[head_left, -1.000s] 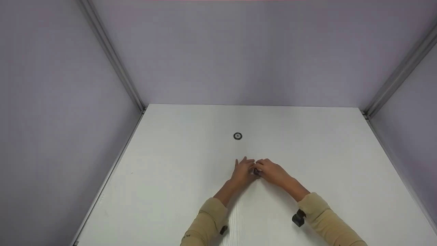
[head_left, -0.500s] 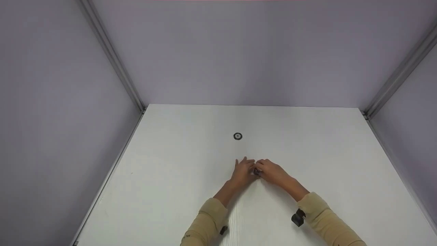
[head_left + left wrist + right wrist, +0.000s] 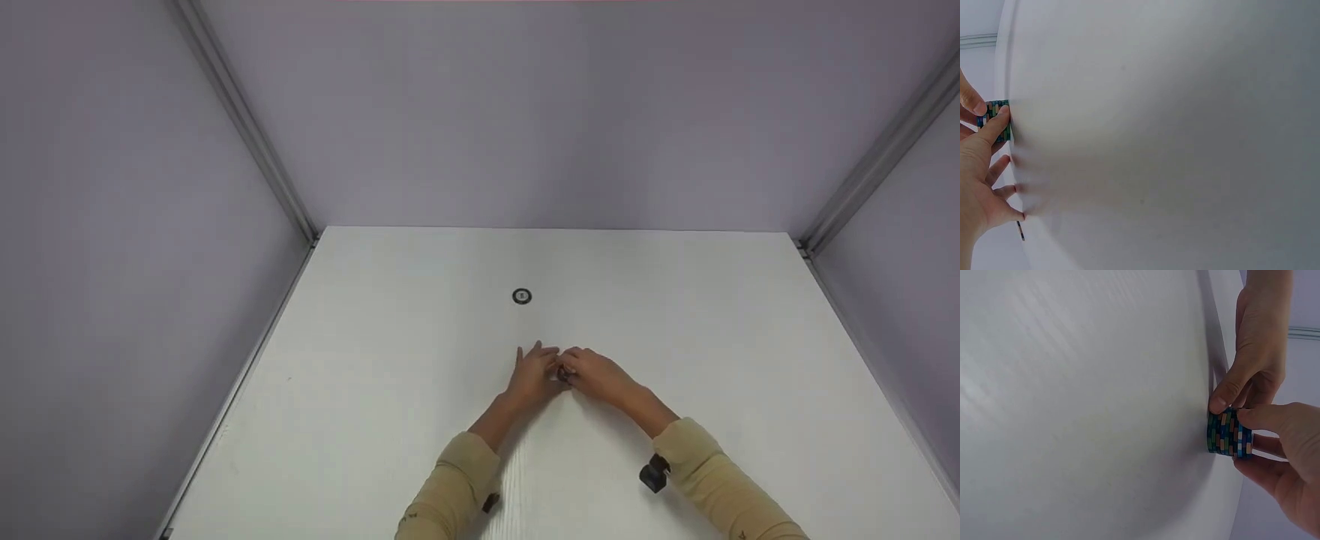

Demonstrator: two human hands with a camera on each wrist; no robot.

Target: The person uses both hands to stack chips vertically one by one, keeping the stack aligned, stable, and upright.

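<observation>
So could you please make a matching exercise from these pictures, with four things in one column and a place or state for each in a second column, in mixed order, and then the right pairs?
Things
1. stack of chips
2. black ring
3. left hand
4. right hand

Places or states
A. lies alone on the white table, farther from the person than both hands
B. stands on the table, pinched between fingers of both hands
C. comes from the sleeve with a black clip under the cuff, holds the stack
D. thumb tip presses the stack, the other fingers are spread toward the table

Pairs: 1-B, 2-A, 3-D, 4-C
</observation>
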